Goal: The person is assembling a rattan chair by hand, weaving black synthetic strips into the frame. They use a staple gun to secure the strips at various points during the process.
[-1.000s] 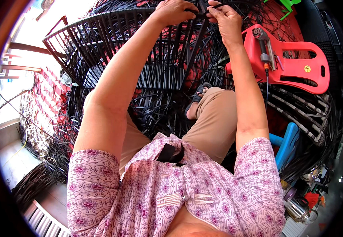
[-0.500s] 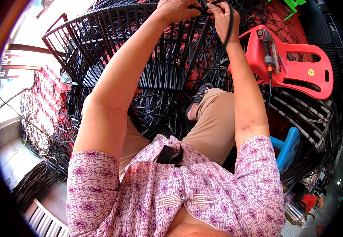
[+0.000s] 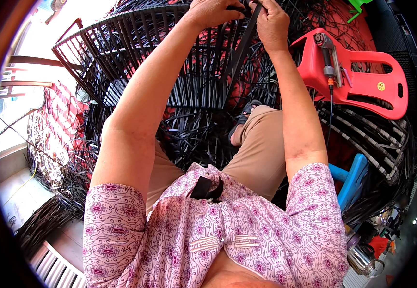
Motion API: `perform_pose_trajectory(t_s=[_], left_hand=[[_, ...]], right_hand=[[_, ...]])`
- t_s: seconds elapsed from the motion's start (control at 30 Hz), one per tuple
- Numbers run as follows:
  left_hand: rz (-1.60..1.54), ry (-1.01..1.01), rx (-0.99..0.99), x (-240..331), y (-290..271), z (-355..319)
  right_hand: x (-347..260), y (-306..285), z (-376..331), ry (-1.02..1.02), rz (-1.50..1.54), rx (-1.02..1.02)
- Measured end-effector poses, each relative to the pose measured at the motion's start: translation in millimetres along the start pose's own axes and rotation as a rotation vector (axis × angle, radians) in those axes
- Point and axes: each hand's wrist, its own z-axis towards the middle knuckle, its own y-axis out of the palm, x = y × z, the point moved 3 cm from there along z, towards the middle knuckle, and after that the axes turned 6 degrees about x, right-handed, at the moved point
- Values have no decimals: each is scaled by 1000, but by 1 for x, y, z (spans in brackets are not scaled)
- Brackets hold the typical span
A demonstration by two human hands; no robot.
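A black woven chair frame (image 3: 170, 29), strung with flat strips, tilts in front of me. My left hand (image 3: 213, 12) is closed at its upper edge, thumb pointing right, with dark strip or frame at the fingertips. Just right of it, my right hand (image 3: 272, 21) pinches a flat black plastic strip (image 3: 247, 41), which slants down and left from the fingers across the frame's right end. The top picture edge cuts off part of both hands, so exactly where the strip meets the frame is hidden.
Tangled black strips (image 3: 194, 139) cover the red floor around my sandalled foot (image 3: 243, 120). To the right, a red plastic chair (image 3: 386, 91) carries a corded power tool (image 3: 327, 57). A blue stool (image 3: 350, 185) and a metal kettle (image 3: 362, 259) stand nearer me. Bundled strips (image 3: 42, 228) lie left.
The strip's loop beside my right wrist is gone; the strip now runs straight, down-left from my right fingers. My right hand has shifted slightly; the left stays near the frame's edge.
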Motion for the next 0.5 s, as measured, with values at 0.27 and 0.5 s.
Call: perform_pose_trajectory(t_s=[0.27, 0.5], left_hand=[[10, -86, 42, 8, 1, -3], [49, -24, 166, 11, 4, -7]], right_hand=[[3, 2, -2, -16, -12, 32], [9, 1, -3, 116, 71, -7]])
